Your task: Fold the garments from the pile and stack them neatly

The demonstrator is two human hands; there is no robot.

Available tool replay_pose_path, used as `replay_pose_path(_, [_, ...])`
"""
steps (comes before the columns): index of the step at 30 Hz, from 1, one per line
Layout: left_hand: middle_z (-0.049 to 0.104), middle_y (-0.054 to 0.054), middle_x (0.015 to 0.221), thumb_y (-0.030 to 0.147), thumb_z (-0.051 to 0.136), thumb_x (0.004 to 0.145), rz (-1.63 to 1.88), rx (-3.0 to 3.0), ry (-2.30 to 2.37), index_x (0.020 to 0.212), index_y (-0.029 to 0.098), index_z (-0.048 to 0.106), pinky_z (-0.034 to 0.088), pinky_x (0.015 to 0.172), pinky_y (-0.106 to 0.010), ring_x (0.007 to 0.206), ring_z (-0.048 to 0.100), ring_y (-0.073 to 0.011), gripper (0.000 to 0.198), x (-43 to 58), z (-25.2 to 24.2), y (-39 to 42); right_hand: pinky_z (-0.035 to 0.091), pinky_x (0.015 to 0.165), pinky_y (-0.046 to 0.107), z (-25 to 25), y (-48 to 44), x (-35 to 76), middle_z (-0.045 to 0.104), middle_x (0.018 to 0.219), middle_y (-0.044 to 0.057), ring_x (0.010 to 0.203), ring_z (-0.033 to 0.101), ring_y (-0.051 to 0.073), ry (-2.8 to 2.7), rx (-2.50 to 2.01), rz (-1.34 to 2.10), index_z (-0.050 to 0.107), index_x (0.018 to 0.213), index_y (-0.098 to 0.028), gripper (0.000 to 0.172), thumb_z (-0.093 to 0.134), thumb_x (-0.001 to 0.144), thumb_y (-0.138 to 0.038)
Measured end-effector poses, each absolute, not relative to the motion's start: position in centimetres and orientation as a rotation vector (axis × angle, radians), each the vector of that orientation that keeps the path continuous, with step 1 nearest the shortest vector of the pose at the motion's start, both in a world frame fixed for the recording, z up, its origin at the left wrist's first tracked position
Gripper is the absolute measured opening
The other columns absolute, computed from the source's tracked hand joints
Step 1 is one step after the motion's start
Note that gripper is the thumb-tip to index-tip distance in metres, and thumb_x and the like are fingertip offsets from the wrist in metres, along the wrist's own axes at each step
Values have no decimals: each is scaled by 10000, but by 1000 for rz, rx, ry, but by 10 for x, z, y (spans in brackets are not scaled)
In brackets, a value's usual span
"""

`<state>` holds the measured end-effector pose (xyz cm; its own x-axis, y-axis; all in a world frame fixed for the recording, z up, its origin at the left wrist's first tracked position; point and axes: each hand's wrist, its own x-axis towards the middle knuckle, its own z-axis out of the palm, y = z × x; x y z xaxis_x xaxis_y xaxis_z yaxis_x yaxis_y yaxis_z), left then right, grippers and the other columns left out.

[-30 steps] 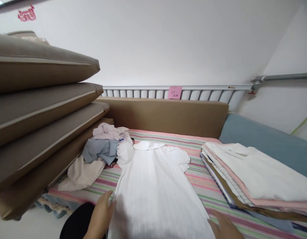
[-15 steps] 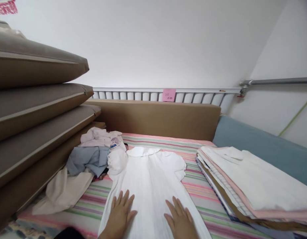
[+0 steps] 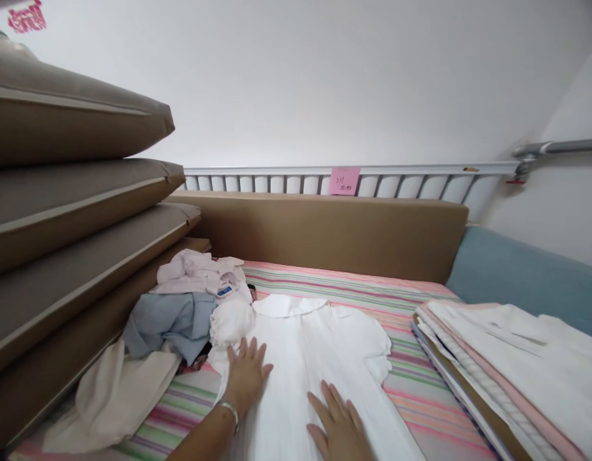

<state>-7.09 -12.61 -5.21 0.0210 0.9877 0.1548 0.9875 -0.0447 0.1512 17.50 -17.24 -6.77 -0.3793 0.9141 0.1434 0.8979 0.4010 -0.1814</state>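
Observation:
A white short-sleeved dress or blouse (image 3: 296, 365) with a collar and puffed sleeves lies spread out in front of me, its collar at the far end; the lower part runs out of view. My left hand (image 3: 246, 371) rests with fingers spread on its left side, just below the left sleeve, a silver bracelet at the wrist. Nearer to me, my right hand (image 3: 338, 422) lies flat on the right half of the cloth, fingers apart. Neither hand grips anything. Faint creases run down the middle of the fabric.
Striped cloth (image 3: 434, 397) covers the surface. Crumpled pink, blue and cream clothes (image 3: 173, 320) lie at left, beside stacked brown cushions (image 3: 84, 192). A pile of folded clothes (image 3: 530, 358) sits at right. Behind are a brown padded board (image 3: 324, 230), a rail and a pink note (image 3: 344, 182).
My left hand has slid up the garment toward the left sleeve, bringing its bracelet into view. My right hand stays flat, slightly lower in relation to the collar. The camera view has shifted left.

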Motion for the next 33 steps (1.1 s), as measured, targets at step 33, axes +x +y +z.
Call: replay_pose_path(33, [365,-65,1447,403,375,874,438,2365,2402,1332,279,432,249,1030,-523,1321,308,-322,478,-138,-84,-249,199,1109,471,-63,-251,228,248,1484,-4,1363,227,220,-2384,-1581,98,235,1398,-336,521,299,907,-500])
